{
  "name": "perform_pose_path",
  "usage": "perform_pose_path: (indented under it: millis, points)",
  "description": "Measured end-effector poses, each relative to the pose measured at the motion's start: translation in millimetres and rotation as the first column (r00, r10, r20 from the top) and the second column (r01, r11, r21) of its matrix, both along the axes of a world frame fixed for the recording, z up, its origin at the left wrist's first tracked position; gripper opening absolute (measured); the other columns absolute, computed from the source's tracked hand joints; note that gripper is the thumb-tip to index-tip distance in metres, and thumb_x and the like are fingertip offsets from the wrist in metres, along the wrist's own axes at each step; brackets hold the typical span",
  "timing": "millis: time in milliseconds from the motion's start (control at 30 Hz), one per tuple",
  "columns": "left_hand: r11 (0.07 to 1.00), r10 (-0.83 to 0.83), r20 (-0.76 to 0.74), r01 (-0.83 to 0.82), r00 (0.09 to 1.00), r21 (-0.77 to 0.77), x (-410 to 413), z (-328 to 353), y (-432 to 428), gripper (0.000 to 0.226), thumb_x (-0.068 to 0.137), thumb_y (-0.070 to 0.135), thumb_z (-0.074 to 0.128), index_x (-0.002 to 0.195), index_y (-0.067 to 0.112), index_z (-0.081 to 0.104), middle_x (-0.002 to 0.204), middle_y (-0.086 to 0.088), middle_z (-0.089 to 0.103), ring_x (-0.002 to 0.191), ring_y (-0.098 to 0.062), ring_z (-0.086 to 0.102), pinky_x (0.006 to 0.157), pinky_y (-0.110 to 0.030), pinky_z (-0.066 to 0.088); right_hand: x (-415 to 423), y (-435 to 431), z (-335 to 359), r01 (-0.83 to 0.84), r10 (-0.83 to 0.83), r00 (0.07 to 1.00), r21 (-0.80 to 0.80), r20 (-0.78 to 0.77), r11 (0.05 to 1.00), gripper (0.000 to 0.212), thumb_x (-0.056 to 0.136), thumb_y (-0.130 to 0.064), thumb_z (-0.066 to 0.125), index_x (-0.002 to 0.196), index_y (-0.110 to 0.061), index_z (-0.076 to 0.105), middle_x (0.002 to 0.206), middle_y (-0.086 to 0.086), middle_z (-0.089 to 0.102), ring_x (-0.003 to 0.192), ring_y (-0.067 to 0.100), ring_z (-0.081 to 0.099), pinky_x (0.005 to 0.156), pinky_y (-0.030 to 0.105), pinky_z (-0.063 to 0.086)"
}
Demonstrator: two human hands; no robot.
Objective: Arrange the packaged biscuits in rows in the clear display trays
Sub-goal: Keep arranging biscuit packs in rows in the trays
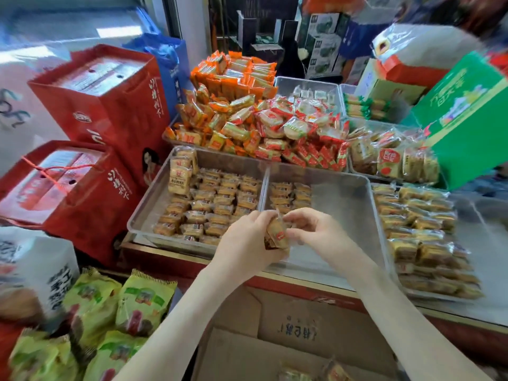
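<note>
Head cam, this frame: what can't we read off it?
- Head view: count of held packets between left hand and right hand; fingers cover them.
- Head view: cardboard box contents; cut off by bottom edge.
- Head view: wrapper print in left tray; too small.

The hands meet over the near edge of the middle tray. The left hand grips a biscuit pack, and the right hand pinches its top with its fingers. Rows fill the left tray at 10 o'clock. A few packs lie in the middle tray's 11 o'clock corner. A carton sits at 6 o'clock, red boxes at 9.
</note>
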State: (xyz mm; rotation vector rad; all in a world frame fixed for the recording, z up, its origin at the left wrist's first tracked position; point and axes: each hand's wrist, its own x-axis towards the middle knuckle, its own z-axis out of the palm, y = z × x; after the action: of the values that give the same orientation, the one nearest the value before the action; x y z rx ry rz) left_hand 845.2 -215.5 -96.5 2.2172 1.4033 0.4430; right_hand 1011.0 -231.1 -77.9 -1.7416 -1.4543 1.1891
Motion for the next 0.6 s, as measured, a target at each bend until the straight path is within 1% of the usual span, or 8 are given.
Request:
perform_pose_path:
  millis: [100,233,300,333,367,433,500,600]
  points:
    - [0.998,-0.043,-0.008,0.043,0.999,0.052,0,12,-2,0.078,0.081,0.048,0.073,0.146,0.027,0.035,0.136,0.007,0.048,0.121,-0.013,0.046,0.095,-0.023,0.037,3,-8,6,0.056,-0.058,0.993,-0.025,-0.104,0.998,0.020,0.087,-0.007,0.068,0.106,-0.014,0.066,0.101,0.006,0.068,0.090,0.011,0.062,0.067,0.011,0.049]
    - [0.995,-0.095,0.001,0.095,0.995,0.041,-5,22,-5,0.082,0.079,0.049,0.075,0.146,0.026,0.034,0.137,0.007,0.047,0.121,-0.013,0.046,0.093,-0.021,0.037,2,-17,14,0.125,-0.117,0.958,0.011,-0.260,0.992,0.011,0.084,0.001,0.068,0.089,-0.008,0.065,0.084,0.006,0.067,0.074,0.009,0.061,0.063,0.015,0.050]
    - [0.995,-0.096,0.069,0.094,0.993,0.026,-9,26,-9,0.078,0.079,0.045,0.077,0.144,0.026,0.039,0.135,0.009,0.049,0.118,-0.010,0.048,0.086,-0.015,0.035,0,-21,16,0.150,-0.134,0.925,0.017,-0.354,0.989,0.015,0.082,0.007,0.067,0.080,-0.007,0.064,0.074,0.002,0.067,0.068,0.008,0.062,0.061,0.016,0.049]
    - [0.997,-0.072,0.167,0.073,0.983,0.003,-12,26,-11,0.072,0.079,0.040,0.077,0.141,0.025,0.044,0.131,0.010,0.052,0.113,-0.007,0.051,0.083,-0.011,0.037,0,-22,15,0.171,-0.149,0.888,0.012,-0.435,0.985,0.017,0.082,0.010,0.065,0.077,-0.006,0.062,0.069,0.001,0.067,0.065,0.009,0.062,0.059,0.017,0.049]
    - [0.998,-0.020,0.310,0.036,0.950,-0.044,-16,25,-12,0.064,0.080,0.036,0.077,0.137,0.024,0.049,0.126,0.011,0.056,0.107,-0.004,0.055,0.082,-0.009,0.040,0,-24,14,0.199,-0.172,0.838,-0.003,-0.519,0.980,0.017,0.081,0.012,0.063,0.076,-0.005,0.060,0.067,0.001,0.067,0.063,0.010,0.063,0.056,0.018,0.049]
    - [0.981,0.138,0.596,-0.026,0.791,-0.192,-25,20,-13,0.046,0.086,0.034,0.071,0.128,0.026,0.055,0.120,0.010,0.061,0.103,0.001,0.060,0.087,-0.015,0.050,2,-26,13,0.256,-0.225,0.721,-0.050,-0.655,0.965,0.013,0.078,0.007,0.064,0.075,-0.004,0.058,0.067,0.004,0.068,0.062,0.012,0.066,0.055,0.020,0.051]
    - [0.950,0.246,0.679,-0.032,0.692,-0.312,-32,13,-14,0.038,0.088,0.036,0.065,0.123,0.024,0.057,0.119,0.005,0.065,0.106,-0.003,0.063,0.090,-0.027,0.054,4,-28,10,0.287,-0.246,0.634,-0.072,-0.733,0.955,0.010,0.072,-0.003,0.066,0.075,-0.006,0.057,0.072,0.006,0.070,0.069,0.016,0.067,0.062,0.025,0.054]
    - [0.919,0.298,0.700,0.004,0.649,-0.395,-31,6,-18,0.026,0.093,0.016,0.064,0.119,0.012,0.062,0.111,-0.002,0.072,0.103,-0.017,0.068,0.090,-0.038,0.057,6,-30,7,0.304,-0.255,0.591,-0.082,-0.766,0.949,0.012,0.070,-0.006,0.065,0.076,-0.006,0.055,0.075,0.007,0.071,0.073,0.019,0.069,0.069,0.029,0.054]
